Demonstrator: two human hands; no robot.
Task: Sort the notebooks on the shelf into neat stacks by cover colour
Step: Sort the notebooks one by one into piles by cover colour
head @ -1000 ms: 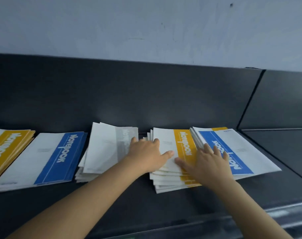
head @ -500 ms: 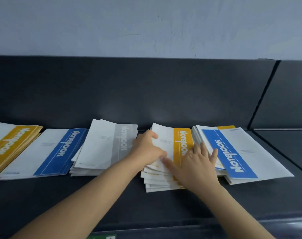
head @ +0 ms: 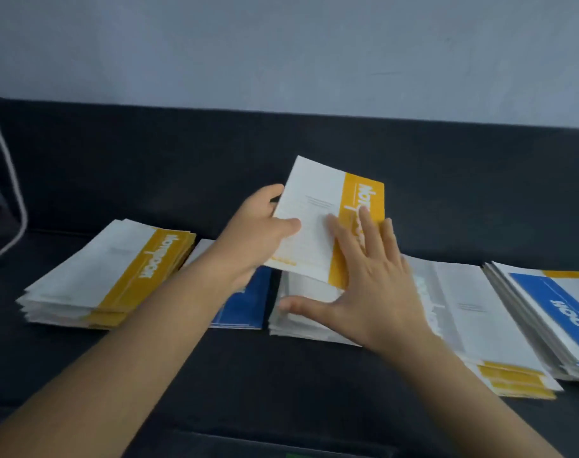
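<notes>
My left hand (head: 258,233) grips a yellow-banded notebook (head: 314,219) by its left edge and holds it tilted in the air above the shelf. My right hand (head: 370,282) is spread flat, its straight fingers touching the notebook's yellow band and its thumb over a grey-banded stack (head: 298,315) below. A yellow stack (head: 116,276) lies at the left. Partly hidden behind my left arm is a blue stack (head: 248,305). Right of my hands, a mixed stack (head: 469,312) has a grey cover on top and yellow ones beneath. A blue-topped stack (head: 559,312) lies at the far right.
The dark shelf (head: 281,391) has a dark back panel (head: 446,176) under a pale wall. A white cable (head: 12,180) curves down at the far left edge. Bare shelf runs along the front of the stacks.
My left hand has lifted the top yellow notebook off the mixed stack and carried it up and left. A grey cover now tops that stack. My view has swung left.
</notes>
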